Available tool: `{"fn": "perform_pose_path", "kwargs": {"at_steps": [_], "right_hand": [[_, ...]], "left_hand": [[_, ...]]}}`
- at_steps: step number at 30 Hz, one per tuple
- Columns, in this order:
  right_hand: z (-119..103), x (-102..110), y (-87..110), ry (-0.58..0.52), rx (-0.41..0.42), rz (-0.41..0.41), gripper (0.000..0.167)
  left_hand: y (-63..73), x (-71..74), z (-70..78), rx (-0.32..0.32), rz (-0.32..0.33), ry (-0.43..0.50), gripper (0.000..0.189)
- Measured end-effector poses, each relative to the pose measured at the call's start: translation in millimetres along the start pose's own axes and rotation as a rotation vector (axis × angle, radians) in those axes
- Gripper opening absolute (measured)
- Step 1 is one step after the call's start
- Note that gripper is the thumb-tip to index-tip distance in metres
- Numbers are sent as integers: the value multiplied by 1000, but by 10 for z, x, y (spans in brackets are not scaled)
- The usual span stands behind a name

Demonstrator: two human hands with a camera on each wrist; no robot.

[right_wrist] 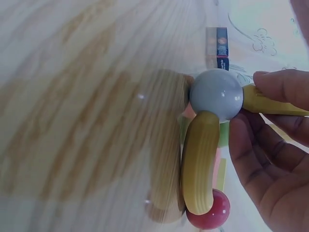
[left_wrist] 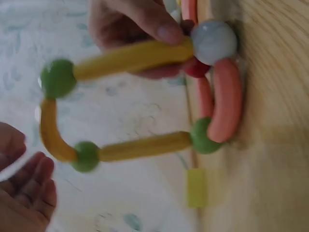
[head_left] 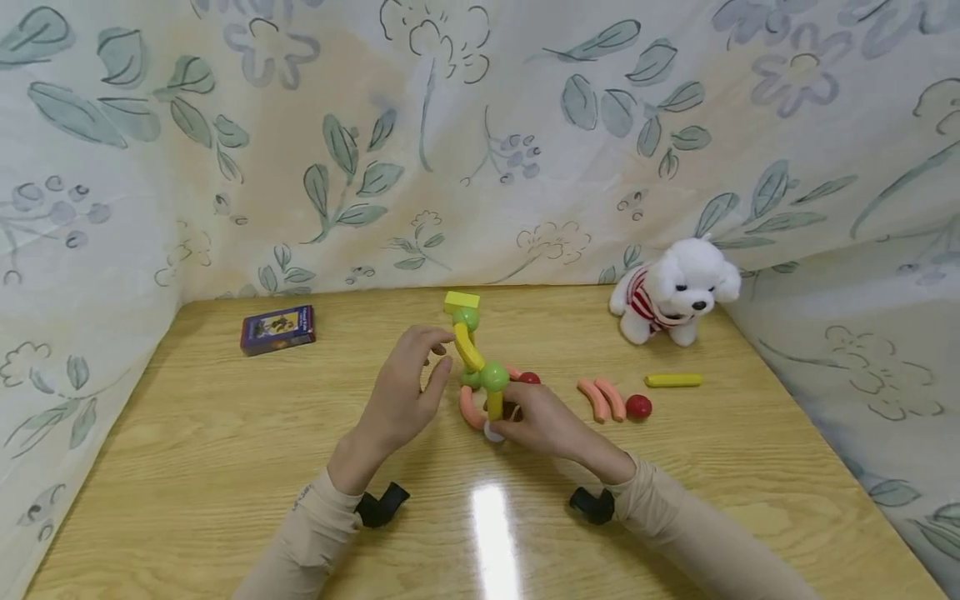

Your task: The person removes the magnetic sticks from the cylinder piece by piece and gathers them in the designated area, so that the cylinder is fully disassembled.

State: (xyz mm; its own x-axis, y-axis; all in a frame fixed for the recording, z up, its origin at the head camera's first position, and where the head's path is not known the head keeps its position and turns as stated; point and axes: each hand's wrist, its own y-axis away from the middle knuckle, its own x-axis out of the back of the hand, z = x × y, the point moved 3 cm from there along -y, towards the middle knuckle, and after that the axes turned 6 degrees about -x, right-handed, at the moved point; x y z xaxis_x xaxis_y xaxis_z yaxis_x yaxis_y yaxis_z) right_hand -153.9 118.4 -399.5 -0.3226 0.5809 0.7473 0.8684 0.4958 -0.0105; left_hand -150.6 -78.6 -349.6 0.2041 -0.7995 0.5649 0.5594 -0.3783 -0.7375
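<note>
Your right hand pinches the upright yellow rod above the grey ball of the frame standing on the table, while your left hand, fingers relaxed, holds nothing beside it.

On the tabletop, the ball-and-rod frame has a block behind it, a box far left; to its right lie two curved rods, then a ball, then a straight rod before the plush dog.
</note>
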Motion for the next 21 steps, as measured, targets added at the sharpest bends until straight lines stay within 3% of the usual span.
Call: {"fn": "perform_pose_path", "kwargs": {"at_steps": [2, 5, 9, 15, 21], "right_hand": [[7, 2, 13, 5, -13, -1, 12], [14, -1, 28, 0, -5, -16, 13], [20, 11, 53, -12, 16, -46, 15], [37, 45, 105, -18, 47, -89, 18], [34, 65, 120, -31, 28, -101, 22]], "left_hand": [[27, -12, -104, 128, -5, 61, 26], [68, -47, -229, 311, -62, 144, 29], [98, -114, -317, 465, -184, 213, 40], [92, -191, -327, 510, -293, 245, 46], [99, -213, -317, 471, -299, 207, 31]]}}
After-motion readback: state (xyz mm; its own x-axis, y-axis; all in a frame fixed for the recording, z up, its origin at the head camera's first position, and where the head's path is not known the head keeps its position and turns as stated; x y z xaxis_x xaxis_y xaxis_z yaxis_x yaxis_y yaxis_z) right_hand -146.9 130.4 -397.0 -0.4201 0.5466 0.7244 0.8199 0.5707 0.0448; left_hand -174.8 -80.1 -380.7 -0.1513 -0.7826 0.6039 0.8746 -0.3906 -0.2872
